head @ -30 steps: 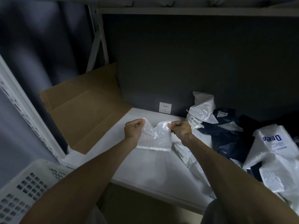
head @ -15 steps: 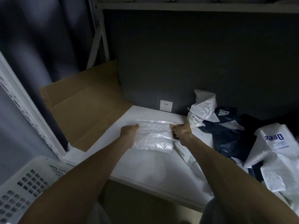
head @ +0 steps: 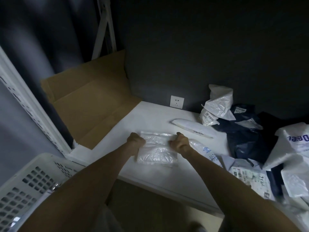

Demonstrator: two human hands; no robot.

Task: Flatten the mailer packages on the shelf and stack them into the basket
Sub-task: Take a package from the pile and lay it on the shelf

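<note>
A crinkled clear mailer [head: 157,152] lies on the white shelf [head: 150,116] at frame centre. The left hand [head: 135,141] and the right hand [head: 180,143] grip its 2 side edges with curled fingers; the basket [head: 25,190] sits lower left.

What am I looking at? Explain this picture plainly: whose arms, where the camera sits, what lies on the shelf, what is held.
No machine: a person works with two bare hands, filmed by a wide-angle camera worn on the head, looking down. The left hand and right hand each close their grip on one side edge of a clear crinkled plastic mailer, lying on the white shelf. To its right lie more mailers, including a dark navy plastic mailer and a crumpled white plastic mailer. A flattened brown cardboard sheet sits at the left. The white perforated plastic basket stands at lower left.
</note>
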